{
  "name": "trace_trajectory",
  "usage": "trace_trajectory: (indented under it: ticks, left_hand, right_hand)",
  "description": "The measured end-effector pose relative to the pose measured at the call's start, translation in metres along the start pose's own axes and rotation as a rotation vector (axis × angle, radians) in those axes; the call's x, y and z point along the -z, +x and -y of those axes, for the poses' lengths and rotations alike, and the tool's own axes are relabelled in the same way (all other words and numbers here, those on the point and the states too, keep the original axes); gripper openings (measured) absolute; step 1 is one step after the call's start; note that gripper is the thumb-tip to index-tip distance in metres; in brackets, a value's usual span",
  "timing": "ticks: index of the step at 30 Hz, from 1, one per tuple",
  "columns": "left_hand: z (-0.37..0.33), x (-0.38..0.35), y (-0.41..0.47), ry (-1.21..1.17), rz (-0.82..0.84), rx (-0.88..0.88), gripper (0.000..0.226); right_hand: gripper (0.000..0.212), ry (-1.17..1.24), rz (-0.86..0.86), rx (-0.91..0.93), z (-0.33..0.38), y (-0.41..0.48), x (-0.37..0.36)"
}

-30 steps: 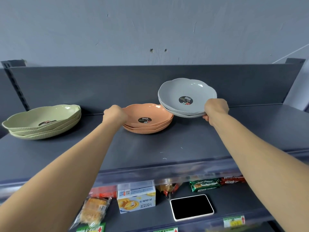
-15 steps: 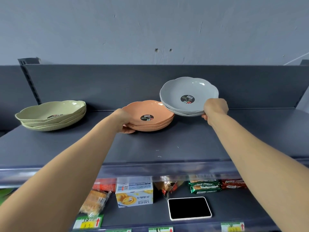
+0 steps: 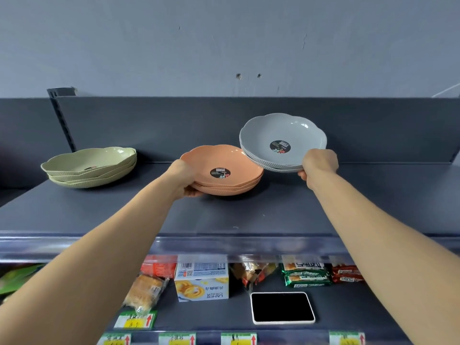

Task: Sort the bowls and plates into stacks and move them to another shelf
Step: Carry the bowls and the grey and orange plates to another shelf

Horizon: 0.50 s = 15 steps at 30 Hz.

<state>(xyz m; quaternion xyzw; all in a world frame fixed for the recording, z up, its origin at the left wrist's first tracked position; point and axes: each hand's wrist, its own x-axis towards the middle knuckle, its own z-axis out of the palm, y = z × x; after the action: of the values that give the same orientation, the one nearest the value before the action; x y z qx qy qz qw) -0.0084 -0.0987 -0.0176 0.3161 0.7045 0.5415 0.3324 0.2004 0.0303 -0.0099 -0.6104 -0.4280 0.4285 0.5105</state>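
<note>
On the dark top shelf (image 3: 249, 215) three stacks of scalloped plates show. The green stack (image 3: 90, 168) rests at the left, untouched. My left hand (image 3: 183, 179) grips the left rim of the orange stack (image 3: 224, 170) in the middle, thumb on top and fingers under it. My right hand (image 3: 319, 164) holds the grey stack (image 3: 282, 143) by its right front rim, lifted and tilted toward me, its left edge overlapping the orange stack. Both top plates carry a round black label.
The shelf's back panel (image 3: 224, 125) rises behind the plates, with a slotted upright (image 3: 62, 115) at the left. Below, a lower shelf holds snack packets (image 3: 306, 275), a biscuit box (image 3: 201, 280) and a black-screened device (image 3: 282, 307). Price tags line its front edge.
My left hand has closed on the orange stack's left rim, fingers going under it. The grey stack stays lifted in my right hand. The view has shifted a little.
</note>
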Motion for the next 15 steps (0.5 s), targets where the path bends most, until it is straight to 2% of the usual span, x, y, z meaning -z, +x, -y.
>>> trace_trajectory:
  ticks: [2,11,15]
  left_hand:
    - [-0.002,-0.006,0.003,-0.009,0.025,-0.03,0.015]
    - [-0.012,-0.06,0.001,-0.072,0.267,-0.121,0.037]
    - [-0.013,-0.094,-0.02,-0.033,0.384,-0.174,0.041]
  right_hand:
    - [0.041,0.005,-0.036,0.01,0.001,-0.005,0.01]
    - [0.035,0.063,-0.312,0.044,-0.001,-0.045,0.091]
    - [0.024,0.07,-0.456,0.04,-0.01,-0.073,0.142]
